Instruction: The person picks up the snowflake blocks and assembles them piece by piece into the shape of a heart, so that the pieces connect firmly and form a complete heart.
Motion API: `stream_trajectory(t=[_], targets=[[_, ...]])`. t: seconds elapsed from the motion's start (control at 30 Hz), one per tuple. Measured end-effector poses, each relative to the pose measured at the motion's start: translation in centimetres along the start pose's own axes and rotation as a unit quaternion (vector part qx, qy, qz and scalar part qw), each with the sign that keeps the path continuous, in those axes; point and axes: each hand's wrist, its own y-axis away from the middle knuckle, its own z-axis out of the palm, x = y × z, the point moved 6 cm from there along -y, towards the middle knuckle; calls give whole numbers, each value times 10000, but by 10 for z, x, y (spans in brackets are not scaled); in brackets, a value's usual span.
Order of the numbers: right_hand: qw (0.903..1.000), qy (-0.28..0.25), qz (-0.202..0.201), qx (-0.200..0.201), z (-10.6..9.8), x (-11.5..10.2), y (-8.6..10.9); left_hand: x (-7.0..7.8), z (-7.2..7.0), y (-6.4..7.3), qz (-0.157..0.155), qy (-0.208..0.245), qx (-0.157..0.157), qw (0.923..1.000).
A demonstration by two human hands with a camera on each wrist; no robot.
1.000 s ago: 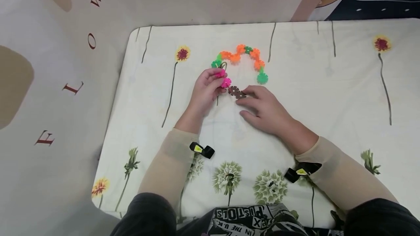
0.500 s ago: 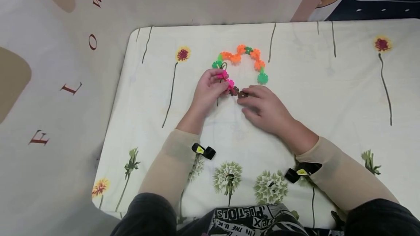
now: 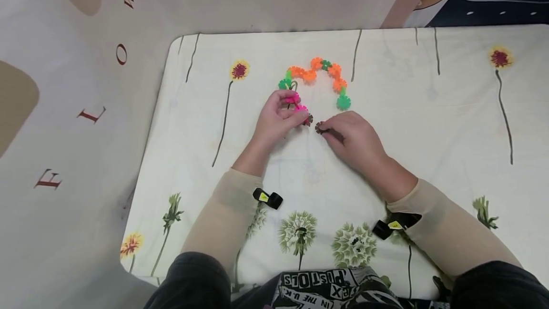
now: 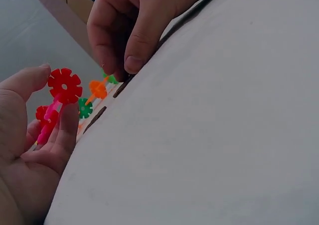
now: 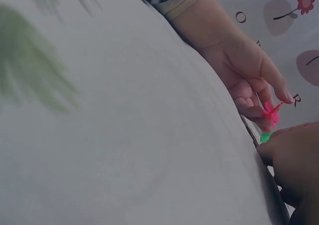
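Note:
My left hand (image 3: 274, 120) pinches a red notched snowflake disc (image 4: 65, 85) by its edge, between thumb and fingers. Pink discs (image 3: 293, 97) join onto it, and a second red disc shows behind. On the cloth by the left thumb lies a brown disc (image 3: 310, 119). Just right of it, my right hand (image 3: 358, 139) pinches another brown disc (image 3: 319, 128) with thumb and forefinger, low over the cloth. Beyond the hands curves a chain of orange discs (image 3: 310, 77) and green discs (image 3: 343, 102). The left fingers hide whether this chain meets the held pieces.
A pale flower-print cloth (image 3: 429, 147) covers the work surface. Its far edge meets a wall covering (image 3: 279, 8) printed with letters. Black wrist cameras (image 3: 268, 198) sit on both forearms, near the cloth.
The left hand has shifted slightly right with its discs. The two brown discs, close together before, now lie apart; the right fingers have closed on the right one and tilted it.

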Motion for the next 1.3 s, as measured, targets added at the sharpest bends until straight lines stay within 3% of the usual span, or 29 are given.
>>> stream_trajectory(t=[0.23, 0.37, 0.53, 0.77, 0.93, 1.13, 1.3], targets=[[9998, -99, -109, -164, 3, -1, -1, -1, 2, 0, 12, -206, -159, 9997], [9970, -577, 363, -359, 5, 3, 0, -3, 3, 1, 42, -173, -264, 9995], [9861, -1241, 992, -483, 5, 8, 0, -2, 4, 2, 34, -224, -288, 9993], [9760, -1854, 1131, 181, 0, 8, 4, -1, 2, 2, -60, -271, -138, 9995], [9554, -2519, 1426, 586, -1, 12, 5, 0, 3, 2, 34, -222, -163, 9996], [9407, -2965, 1612, 332, 3, 11, 5, 1, 4, 2, 117, -182, -72, 9997], [9409, -2875, 1789, 78, 7, 13, 5, -1, 5, 3, 41, -159, 72, 9998]])
